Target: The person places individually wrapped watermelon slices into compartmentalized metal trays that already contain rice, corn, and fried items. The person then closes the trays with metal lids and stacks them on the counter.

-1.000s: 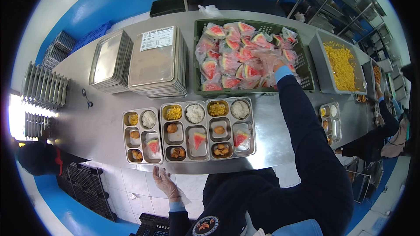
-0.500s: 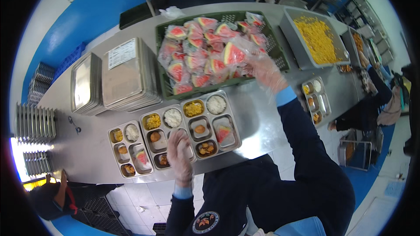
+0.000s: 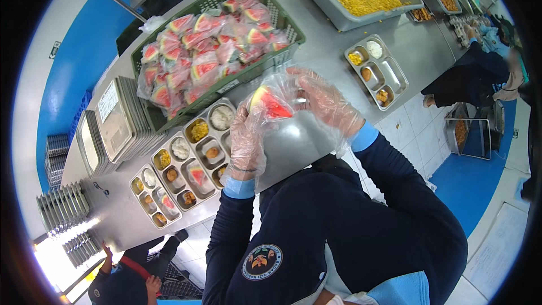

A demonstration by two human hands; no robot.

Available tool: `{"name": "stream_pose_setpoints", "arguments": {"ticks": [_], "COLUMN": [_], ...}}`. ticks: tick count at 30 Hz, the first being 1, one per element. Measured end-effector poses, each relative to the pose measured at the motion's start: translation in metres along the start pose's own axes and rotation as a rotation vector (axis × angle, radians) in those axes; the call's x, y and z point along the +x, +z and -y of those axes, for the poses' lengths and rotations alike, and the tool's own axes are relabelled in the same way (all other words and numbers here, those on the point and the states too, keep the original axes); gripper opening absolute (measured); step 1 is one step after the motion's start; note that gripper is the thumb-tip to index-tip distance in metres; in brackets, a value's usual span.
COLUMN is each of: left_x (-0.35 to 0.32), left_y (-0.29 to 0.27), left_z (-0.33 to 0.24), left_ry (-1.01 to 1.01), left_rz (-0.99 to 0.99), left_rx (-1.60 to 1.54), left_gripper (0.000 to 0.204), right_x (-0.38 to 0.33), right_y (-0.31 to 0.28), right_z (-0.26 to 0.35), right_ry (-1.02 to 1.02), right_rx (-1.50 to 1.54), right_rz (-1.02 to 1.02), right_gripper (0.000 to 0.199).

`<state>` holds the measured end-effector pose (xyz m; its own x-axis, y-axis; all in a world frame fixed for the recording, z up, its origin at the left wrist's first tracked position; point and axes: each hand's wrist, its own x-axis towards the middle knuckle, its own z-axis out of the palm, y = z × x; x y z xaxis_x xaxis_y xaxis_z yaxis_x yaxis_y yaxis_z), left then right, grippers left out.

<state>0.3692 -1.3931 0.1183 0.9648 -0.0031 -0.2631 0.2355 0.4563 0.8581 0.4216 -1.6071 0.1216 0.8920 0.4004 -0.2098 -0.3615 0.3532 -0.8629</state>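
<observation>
Grip: both hands, in thin crinkled clear plastic gloves, clamped on one bagged watermelon wedge [image 3: 270,103], held in the air above the near edge of the tabletop [image 3: 316,45]. Left hand [image 3: 247,138] grips the bag from below and the left, fingers curled up along its side. Right hand [image 3: 326,100] pinches the bag's right end, fingers closed on loose film. The wedge is triangular, red flesh with a pale rind edge; the wrap is glossy, wrinkled and transparent.

Just under the left hand: a compartment tray [image 3: 199,135] of dull steel, rectangular wells holding yellow corn, white rice and brown pieces. Two more such trays [image 3: 169,178] lie edge to edge to its left, each with a red wedge in one well.

Beyond the hands: a green slotted plastic crate [image 3: 285,22] heaped with bagged wedges. Left of it, stacked empty steel trays [image 3: 116,118], smooth and reflective. Right of the crate, a grey tub [image 3: 339,20] of yellow corn. A separate part-filled tray [image 3: 377,73] sits near the tabletop's right edge.

Tabletop brushed steel, long and narrow.
</observation>
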Motion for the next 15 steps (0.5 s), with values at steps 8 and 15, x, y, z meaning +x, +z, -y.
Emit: {"name": "stream_pose_setpoints", "arguments": {"ticks": [8, 15], "left_x": [0.029, 0.059], "left_y": [0.123, 0.211], "left_z": [0.045, 0.099], "left_ry": [-0.065, -0.111], "left_rz": [0.231, 0.206], "left_rx": [-0.014, 0.353], "left_gripper": [0.055, 0.04], "right_x": [-0.034, -0.097], "right_y": [-0.116, -0.201], "right_z": [0.036, 0.058], "right_ry": [-0.131, 0.006], "right_rx": [-0.267, 0.11], "right_rz": [-0.157, -0.05], "right_gripper": [0.024, 0.046]}}
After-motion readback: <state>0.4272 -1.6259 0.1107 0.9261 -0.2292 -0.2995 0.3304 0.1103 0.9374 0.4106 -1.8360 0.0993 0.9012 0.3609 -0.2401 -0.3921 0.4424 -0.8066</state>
